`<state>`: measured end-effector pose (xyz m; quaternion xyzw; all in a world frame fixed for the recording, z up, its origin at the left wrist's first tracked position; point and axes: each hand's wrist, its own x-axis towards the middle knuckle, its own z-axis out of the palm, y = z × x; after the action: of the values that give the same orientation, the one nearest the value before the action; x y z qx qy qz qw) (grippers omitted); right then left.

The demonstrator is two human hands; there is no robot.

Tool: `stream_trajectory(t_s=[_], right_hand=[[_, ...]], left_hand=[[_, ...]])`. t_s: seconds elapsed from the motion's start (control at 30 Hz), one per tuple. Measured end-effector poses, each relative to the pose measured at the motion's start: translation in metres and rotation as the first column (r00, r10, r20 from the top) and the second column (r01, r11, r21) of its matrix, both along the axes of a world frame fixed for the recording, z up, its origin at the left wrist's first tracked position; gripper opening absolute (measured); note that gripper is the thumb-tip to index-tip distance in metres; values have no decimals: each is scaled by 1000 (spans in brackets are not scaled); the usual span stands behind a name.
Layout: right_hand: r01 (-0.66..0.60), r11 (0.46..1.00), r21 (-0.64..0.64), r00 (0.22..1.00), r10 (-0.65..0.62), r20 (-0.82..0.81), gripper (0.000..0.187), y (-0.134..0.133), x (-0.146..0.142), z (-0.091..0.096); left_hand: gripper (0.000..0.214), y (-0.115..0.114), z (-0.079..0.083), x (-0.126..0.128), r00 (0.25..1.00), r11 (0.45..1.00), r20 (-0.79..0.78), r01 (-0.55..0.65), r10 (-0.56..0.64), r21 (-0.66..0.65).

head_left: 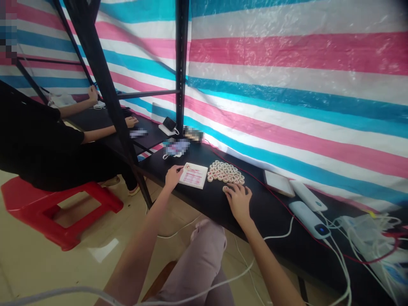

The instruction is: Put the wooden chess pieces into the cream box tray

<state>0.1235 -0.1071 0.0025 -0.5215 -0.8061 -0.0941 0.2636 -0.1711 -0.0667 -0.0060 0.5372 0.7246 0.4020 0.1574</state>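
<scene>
- Left of the white printed panel point(194, 176): left hand point(173, 177), grip clamped on its edge.
- Right of it, on the desk point(270, 214): clustered round pieces point(223, 171).
- Also right of it: right hand point(239, 199), touching 1 piece point(225, 189); cannot tell if clamped.

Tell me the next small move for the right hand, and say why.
The right hand should probably pinch the single round piece more firmly: thumb and fingers are right at it, and it sits just outside the cluster of pieces, while the left hand is at the edge of the white printed box.
</scene>
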Motion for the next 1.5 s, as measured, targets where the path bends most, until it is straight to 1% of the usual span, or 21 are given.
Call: stream_trajectory(t_s=[0.1, 0.17, 0.37, 0.5, 0.6, 0.8, 0.87, 0.97, 1.1, 1.27, 1.37, 1.5], right_hand=[[-80, 995, -68, 995, 76, -58, 23, -6, 5, -2], [-110, 987, -113, 991, 100, -91, 25, -7, 6, -3], [-94, 978, -186, 979, 57, -197, 31, -1, 2, -2], [-106, 977, -186, 963, 54, -265, 27, 9, -11, 5], [-123, 981, -151, 956, 77, -282, 23, 23, -34, 15], [-234, 963, -132, 964, 212, -158, 19, 64, -100, 31], [-235, 963, -130, 966, 217, -139, 16, 77, -118, 32], [-210, 965, -157, 975, 195, -105, 14, 91, -136, 29], [-197, 962, -190, 980, 198, -11, 19, 99, -145, 22], [-242, 961, -134, 960, 257, 108, 25, 99, -142, 19], [-254, 959, -122, 954, 269, 131, 25, 98, -140, 17], [-282, 953, -113, 950, 294, 104, 26, 96, -139, 18]], left_hand=[[28, 0, 0, 0, 1000, 1000, 0, 3, -3, 7], [28, -1, 1, 1, 1000, 1000, -4, 0, 0, -2], [28, -2, 3, 2, 1000, 1000, -2, -7, 7, -3], [27, -3, 3, 0, 1000, 1000, -2, 6, -6, 13], [28, -3, 2, -1, 1000, 1000, -7, 20, -20, 23], [28, -3, 2, -2, 1000, 1000, 9, 9, -9, -2], [28, -3, 2, -2, 1000, 1000, 14, 11, -11, 1], [28, -3, 0, -4, 999, 999, 13, 31, -31, 11], [29, -1, -3, -6, 998, 998, -13, 61, -61, 16], [28, 2, -3, -6, 998, 998, -35, 57, -57, 2], [28, 1, -2, -5, 997, 998, -39, 62, -62, -2], [28, 1, -1, -5, 997, 998, -39, 63, -63, 0]])
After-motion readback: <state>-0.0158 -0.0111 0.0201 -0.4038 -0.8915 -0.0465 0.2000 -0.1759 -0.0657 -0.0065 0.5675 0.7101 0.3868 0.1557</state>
